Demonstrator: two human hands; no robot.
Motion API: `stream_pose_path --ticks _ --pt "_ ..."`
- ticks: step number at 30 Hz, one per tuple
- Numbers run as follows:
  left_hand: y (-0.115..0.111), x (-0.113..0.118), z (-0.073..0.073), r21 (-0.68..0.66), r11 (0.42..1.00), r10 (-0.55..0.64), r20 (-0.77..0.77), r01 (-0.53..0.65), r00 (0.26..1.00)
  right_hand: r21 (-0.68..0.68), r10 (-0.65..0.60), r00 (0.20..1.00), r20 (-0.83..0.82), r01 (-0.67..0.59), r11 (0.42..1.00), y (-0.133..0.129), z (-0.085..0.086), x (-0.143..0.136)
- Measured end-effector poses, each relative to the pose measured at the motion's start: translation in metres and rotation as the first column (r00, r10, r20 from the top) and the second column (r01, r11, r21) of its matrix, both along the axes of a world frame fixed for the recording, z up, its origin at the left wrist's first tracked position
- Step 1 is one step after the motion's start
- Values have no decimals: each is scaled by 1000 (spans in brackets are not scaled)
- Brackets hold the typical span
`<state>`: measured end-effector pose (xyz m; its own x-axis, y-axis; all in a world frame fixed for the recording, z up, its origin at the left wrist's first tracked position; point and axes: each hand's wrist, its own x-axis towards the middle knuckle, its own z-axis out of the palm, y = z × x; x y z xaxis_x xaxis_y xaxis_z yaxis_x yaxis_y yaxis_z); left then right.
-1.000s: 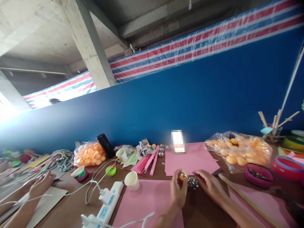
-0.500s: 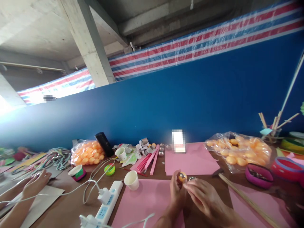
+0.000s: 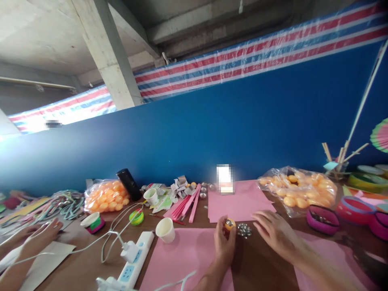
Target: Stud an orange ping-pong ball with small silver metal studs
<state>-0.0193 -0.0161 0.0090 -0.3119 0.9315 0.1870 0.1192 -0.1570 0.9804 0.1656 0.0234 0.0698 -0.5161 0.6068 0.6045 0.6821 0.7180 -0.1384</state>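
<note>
My left hand (image 3: pixel 224 242) grips a small orange plastic ball (image 3: pixel 233 228) between thumb and fingers, with shiny metal showing at its top. Beside it on the brown table lies a little heap of silvery metal pieces (image 3: pixel 244 230). My right hand (image 3: pixel 274 234) is to the right of that heap, palm down, fingers stretched out and apart from the ball. Nothing shows in its fingers, though its underside is hidden. A pink sheet (image 3: pixel 190 254) lies under my left wrist.
Bagged orange balls (image 3: pixel 298 192) stand behind my right hand, near a magenta container (image 3: pixel 323 220) of small dark pieces. Left are a paper cup (image 3: pixel 165 230), a white power strip (image 3: pixel 138 258) with cables, and another person's hands (image 3: pixel 42 240). Pink strips (image 3: pixel 186 206) lie farther back.
My right hand has left the ball and moved right, uncovering the metal heap. The hammer seen before is now hidden behind my right hand and arm. My left hand keeps the ball.
</note>
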Motion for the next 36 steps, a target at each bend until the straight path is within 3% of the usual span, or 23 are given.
stream_pose_path --ticks 4,7,18,23,31,36 --pt "1 -1 -2 -7 1000 -4 -2 4 1000 -78 -82 994 73 88 993 17 -22 11" --pt "1 -2 1 14 1000 -11 -13 11 1000 -131 -110 989 100 123 984 21 -28 14" --pt "3 -5 -3 3 1000 -4 -39 4 999 -274 -86 982 167 130 953 11 -16 4" --pt "2 -5 1 -3 1000 -2 -48 2 999 -310 -14 984 177 70 948 9 -14 -3" --pt "3 -4 1 -19 1000 -12 13 13 1000 -303 47 989 139 -3 953 9 -26 -14" --pt "3 -4 1 -12 1000 -6 -35 5 999 -303 44 992 114 -7 953 3 -25 -15"
